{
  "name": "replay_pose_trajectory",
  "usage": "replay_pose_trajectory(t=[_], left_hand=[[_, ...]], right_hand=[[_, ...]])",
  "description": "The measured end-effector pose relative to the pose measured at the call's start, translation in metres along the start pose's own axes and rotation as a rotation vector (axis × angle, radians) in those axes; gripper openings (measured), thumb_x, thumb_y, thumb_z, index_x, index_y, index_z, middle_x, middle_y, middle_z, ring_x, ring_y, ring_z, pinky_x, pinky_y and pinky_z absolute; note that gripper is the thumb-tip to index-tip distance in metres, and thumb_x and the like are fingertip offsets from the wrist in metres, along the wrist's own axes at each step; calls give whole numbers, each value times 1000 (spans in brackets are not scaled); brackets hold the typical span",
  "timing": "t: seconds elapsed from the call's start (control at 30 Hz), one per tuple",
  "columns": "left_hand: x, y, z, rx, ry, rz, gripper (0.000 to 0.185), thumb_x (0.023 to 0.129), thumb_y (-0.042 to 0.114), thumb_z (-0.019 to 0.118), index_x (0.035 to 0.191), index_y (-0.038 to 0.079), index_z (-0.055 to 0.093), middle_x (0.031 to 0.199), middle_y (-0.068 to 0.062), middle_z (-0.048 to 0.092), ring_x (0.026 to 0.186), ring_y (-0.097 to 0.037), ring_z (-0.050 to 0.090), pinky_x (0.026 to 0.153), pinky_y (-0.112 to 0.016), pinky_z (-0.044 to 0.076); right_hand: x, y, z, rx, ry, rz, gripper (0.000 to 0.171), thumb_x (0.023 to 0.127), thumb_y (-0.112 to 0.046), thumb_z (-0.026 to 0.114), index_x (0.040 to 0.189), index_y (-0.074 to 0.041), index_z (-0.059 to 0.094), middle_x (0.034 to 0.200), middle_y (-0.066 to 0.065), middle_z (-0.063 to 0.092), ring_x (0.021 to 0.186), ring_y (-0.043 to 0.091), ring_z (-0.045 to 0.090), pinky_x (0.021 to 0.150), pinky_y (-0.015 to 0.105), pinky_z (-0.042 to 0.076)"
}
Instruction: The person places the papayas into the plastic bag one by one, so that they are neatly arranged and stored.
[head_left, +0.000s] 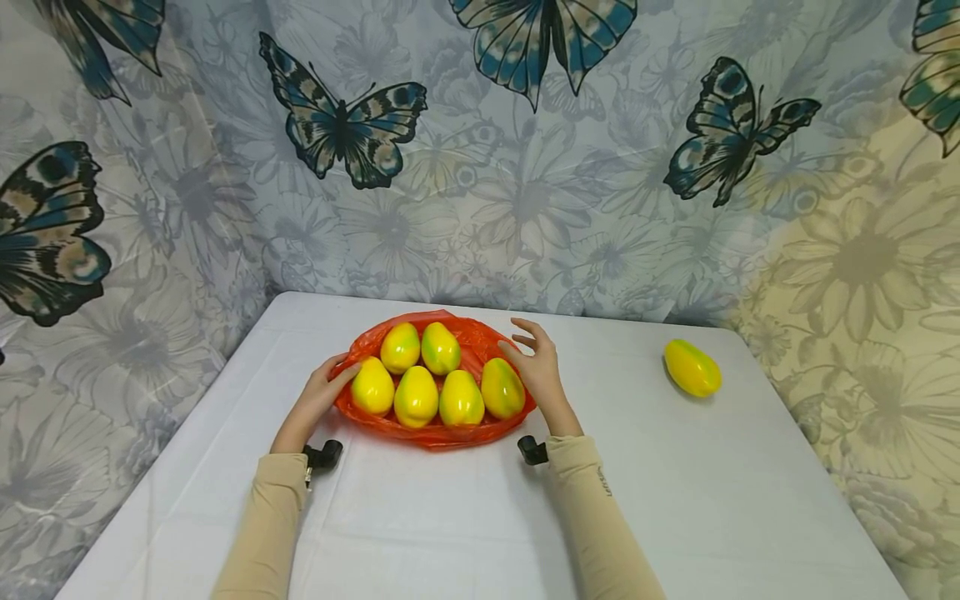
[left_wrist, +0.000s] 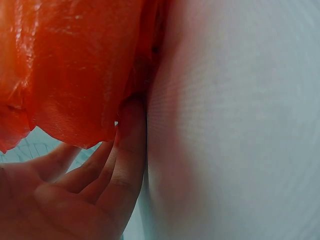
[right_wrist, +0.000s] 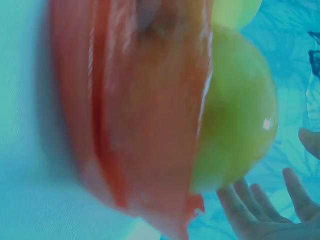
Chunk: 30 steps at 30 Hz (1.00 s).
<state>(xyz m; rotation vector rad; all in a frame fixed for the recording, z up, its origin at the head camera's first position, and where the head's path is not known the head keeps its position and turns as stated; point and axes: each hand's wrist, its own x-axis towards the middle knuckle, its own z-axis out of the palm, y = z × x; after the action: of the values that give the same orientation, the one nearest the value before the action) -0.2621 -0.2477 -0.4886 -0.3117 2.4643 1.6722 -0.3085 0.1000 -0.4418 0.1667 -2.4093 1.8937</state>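
An orange-red plastic bag lies spread on the table, its rim opened out around several yellow-green mangoes. My left hand rests against the bag's left side. Its thumb lies by the leftmost mango, and in the left wrist view the fairly straight fingers reach in beneath the plastic. At the right rim, my right hand is raised with fingers spread, holding nothing. The right wrist view shows those fingertips close by the rightmost mango.
Another yellow mango lies alone near the back right of the white-covered table. A butterfly-patterned cloth stands behind and along the sides. Both wrists wear small black cameras.
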Motion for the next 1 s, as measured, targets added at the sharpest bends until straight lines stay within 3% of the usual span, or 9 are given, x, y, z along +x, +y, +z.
replay_pose_trajectory(t=[0.63, 1.0], left_hand=[[0, -1, 0, 7, -3, 20, 77, 97, 56, 47, 155, 10, 24, 158, -20, 29, 135, -34, 38, 115, -51, 33], [-1, 1, 0, -1, -10, 24, 77, 98, 54, 48, 155, 9, 23, 159, -20, 27, 139, -35, 35, 117, -53, 29]], right_hand=[[-3, 25, -48, -60, 31, 19, 53, 94, -31, 66, 141, -12, 49, 151, 10, 43, 130, 33, 52, 101, 51, 49], [-9, 37, -79, -116, 77, 29, 55, 91, -25, 69, 140, -9, 49, 151, 12, 43, 132, 36, 48, 105, 52, 44]])
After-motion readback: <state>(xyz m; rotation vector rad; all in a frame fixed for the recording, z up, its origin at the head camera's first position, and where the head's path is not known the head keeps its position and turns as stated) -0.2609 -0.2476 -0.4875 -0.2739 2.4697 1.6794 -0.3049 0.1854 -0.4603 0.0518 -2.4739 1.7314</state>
